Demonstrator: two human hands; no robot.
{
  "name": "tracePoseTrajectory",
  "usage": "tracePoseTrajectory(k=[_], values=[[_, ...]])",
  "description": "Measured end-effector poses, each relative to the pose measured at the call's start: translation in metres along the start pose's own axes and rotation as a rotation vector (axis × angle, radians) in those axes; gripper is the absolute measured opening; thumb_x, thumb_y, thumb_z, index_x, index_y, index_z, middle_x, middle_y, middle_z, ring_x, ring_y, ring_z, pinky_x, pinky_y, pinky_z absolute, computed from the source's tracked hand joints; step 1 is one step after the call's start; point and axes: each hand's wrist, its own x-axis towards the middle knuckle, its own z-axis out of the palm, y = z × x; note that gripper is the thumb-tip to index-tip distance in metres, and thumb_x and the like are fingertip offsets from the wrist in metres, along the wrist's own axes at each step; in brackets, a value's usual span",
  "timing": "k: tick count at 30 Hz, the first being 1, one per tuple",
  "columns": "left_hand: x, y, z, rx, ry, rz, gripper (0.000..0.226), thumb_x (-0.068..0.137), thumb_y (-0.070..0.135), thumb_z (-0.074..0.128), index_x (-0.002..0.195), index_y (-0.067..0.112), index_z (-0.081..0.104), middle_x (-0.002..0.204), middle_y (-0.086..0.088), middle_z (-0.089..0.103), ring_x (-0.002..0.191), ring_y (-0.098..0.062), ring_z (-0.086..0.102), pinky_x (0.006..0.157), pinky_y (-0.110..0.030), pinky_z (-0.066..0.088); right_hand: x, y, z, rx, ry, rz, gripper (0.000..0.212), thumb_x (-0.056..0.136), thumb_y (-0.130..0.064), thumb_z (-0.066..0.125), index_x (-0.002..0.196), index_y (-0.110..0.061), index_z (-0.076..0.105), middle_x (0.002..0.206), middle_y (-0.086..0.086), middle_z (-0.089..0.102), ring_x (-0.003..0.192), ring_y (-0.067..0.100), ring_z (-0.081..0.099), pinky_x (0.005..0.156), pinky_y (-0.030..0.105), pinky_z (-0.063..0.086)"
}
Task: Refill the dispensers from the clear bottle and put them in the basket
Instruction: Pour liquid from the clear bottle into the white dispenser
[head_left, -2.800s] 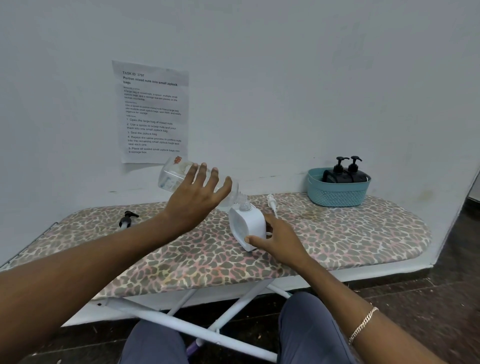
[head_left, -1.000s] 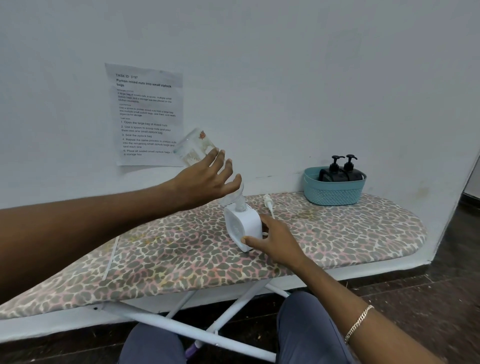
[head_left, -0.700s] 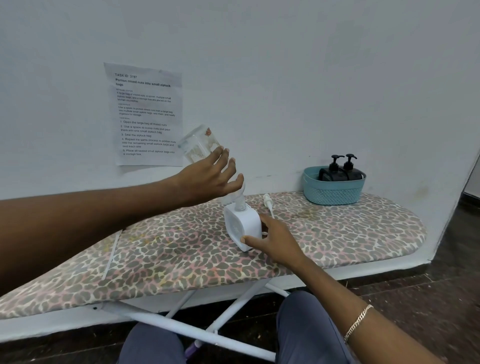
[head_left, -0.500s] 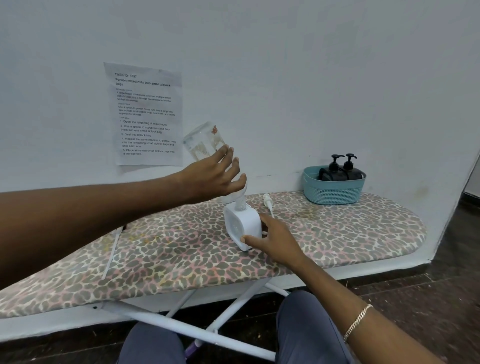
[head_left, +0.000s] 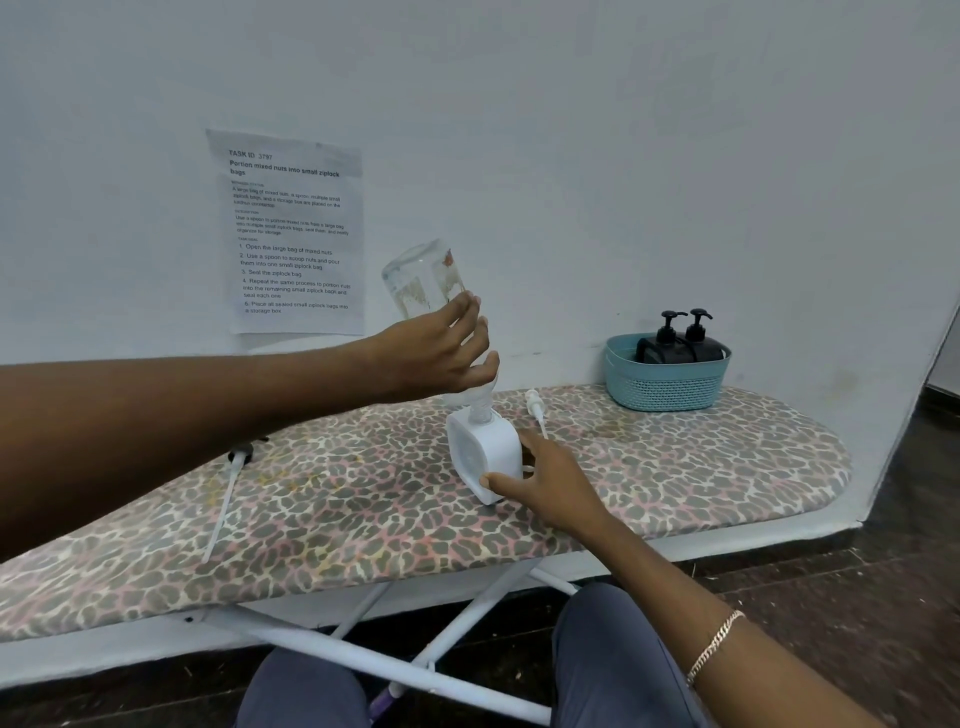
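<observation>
The left grip (head_left: 441, 356) holds the clear bottle (head_left: 423, 283), now tipped steeper, mouth down in the white dispenser (head_left: 485, 457) just below. The bottle looks almost empty, so this fill seems nearly done. The right grip (head_left: 550, 480) steadies that dispenser. Well to its right, the basket (head_left: 667, 389) holds two black dispensers (head_left: 680, 347).

Grey trousers (head_left: 613, 670), bracelet (head_left: 715, 647) (chain-link)

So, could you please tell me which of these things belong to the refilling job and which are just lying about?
Job: clear bottle, tipped into the white dispenser; white pump beside it; basket holding two black dispensers.
Lying about: nut-portioning sheet on the wall; black pump with tube on the ironing board, owner unclear.
</observation>
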Motion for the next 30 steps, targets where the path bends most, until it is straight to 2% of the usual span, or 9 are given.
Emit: tracePoseTrajectory(k=[4, 9, 12, 16, 19, 22, 24, 28, 30], values=[[-0.011, 0.008, 0.005, -0.117, -0.085, -0.073, 0.045, 0.094, 0.015, 0.033, 0.138, 0.009, 0.043, 0.123, -0.028, 0.067, 0.112, -0.052, 0.066, 0.101, -0.058, 0.052, 0.0, 0.0, 0.0, 0.005, -0.006, 0.005, 0.065, 0.086, -0.036, 0.082, 0.144, -0.025, 0.056, 0.119, -0.018, 0.063, 0.106, 0.004, 0.062, 0.084, 0.017, 0.05], [-0.028, 0.024, 0.004, -0.33, -0.184, -0.238, 0.058, 0.087, 0.015, 0.064, 0.14, 0.007, 0.043, 0.126, -0.031, 0.064, 0.114, -0.054, 0.064, 0.099, -0.059, 0.052, -0.001, -0.001, 0.0, 0.011, -0.004, -0.005, 0.067, 0.086, -0.036, 0.082, 0.146, -0.026, 0.055, 0.12, -0.018, 0.063, 0.106, 0.004, 0.061, 0.086, 0.019, 0.05], [-0.033, 0.035, 0.0, -0.443, -0.261, -0.331, 0.066, 0.08, 0.007, 0.072, 0.14, 0.007, 0.044, 0.126, -0.031, 0.064, 0.113, -0.054, 0.064, 0.098, -0.059, 0.052, -0.001, -0.001, 0.0, 0.008, -0.001, -0.008, 0.067, 0.086, -0.037, 0.082, 0.146, -0.027, 0.055, 0.122, -0.016, 0.065, 0.104, 0.001, 0.062, 0.085, 0.018, 0.051], [-0.038, 0.052, -0.005, -0.629, -0.302, -0.484, 0.069, 0.074, -0.006, 0.071, 0.138, 0.007, 0.05, 0.121, -0.029, 0.065, 0.108, -0.051, 0.065, 0.094, -0.058, 0.053, -0.002, 0.0, 0.0, 0.015, -0.002, -0.008, 0.066, 0.086, -0.036, 0.082, 0.146, -0.028, 0.055, 0.117, -0.02, 0.064, 0.098, -0.011, 0.06, 0.08, 0.012, 0.049], [-0.043, 0.069, -0.007, -0.853, -0.339, -0.642, 0.073, 0.076, 0.004, 0.081, 0.141, 0.012, 0.047, 0.119, -0.017, 0.067, 0.104, -0.042, 0.066, 0.093, -0.051, 0.053, -0.002, 0.0, 0.0, 0.014, 0.002, -0.012, 0.066, 0.086, -0.036, 0.082, 0.146, -0.028, 0.055, 0.117, -0.02, 0.064, 0.099, -0.012, 0.06, 0.079, 0.011, 0.05], [-0.051, 0.081, -0.013, -1.09, -0.354, -0.89, 0.074, 0.084, 0.022, 0.081, 0.148, 0.019, 0.043, 0.124, -0.009, 0.068, 0.105, -0.033, 0.067, 0.087, -0.044, 0.053, -0.002, 0.0, 0.0, 0.025, 0.001, -0.014, 0.065, 0.086, -0.035, 0.082, 0.145, -0.027, 0.056, 0.118, -0.018, 0.064, 0.102, -0.003, 0.062, 0.084, 0.018, 0.054], [-0.058, 0.087, -0.012, -1.275, -0.346, -1.129, 0.073, 0.087, 0.029, 0.078, 0.15, 0.024, 0.042, 0.128, -0.006, 0.067, 0.105, -0.032, 0.068, 0.081, -0.042, 0.053, -0.002, 0.0, 0.0, 0.04, 0.0, -0.012, 0.064, 0.087, -0.034, 0.082, 0.145, -0.026, 0.056, 0.117, -0.018, 0.064, 0.102, -0.003, 0.061, 0.084, 0.017, 0.053], [-0.074, 0.102, -0.002, -1.725, -0.197, -1.608, 0.065, 0.083, 0.027, 0.085, 0.137, 0.021, 0.051, 0.122, -0.004, 0.07, 0.102, -0.027, 0.07, 0.082, -0.034, 0.05, -0.003, 0.0, 0.0, 0.035, 0.001, -0.014, 0.067, 0.087, -0.035, 0.082, 0.147, -0.026, 0.054, 0.119, -0.018, 0.063, 0.103, -0.001, 0.061, 0.078, 0.009, 0.049], [-0.079, 0.11, -0.002, -1.829, -0.13, -1.766, 0.063, 0.084, 0.028, 0.087, 0.135, 0.019, 0.052, 0.121, -0.004, 0.07, 0.101, -0.025, 0.07, 0.084, -0.035, 0.052, -0.003, -0.001, 0.0, 0.035, 0.003, -0.014, 0.067, 0.087, -0.034, 0.082, 0.147, -0.026, 0.054, 0.12, -0.016, 0.064, 0.103, 0.001, 0.061, 0.078, 0.009, 0.049]])
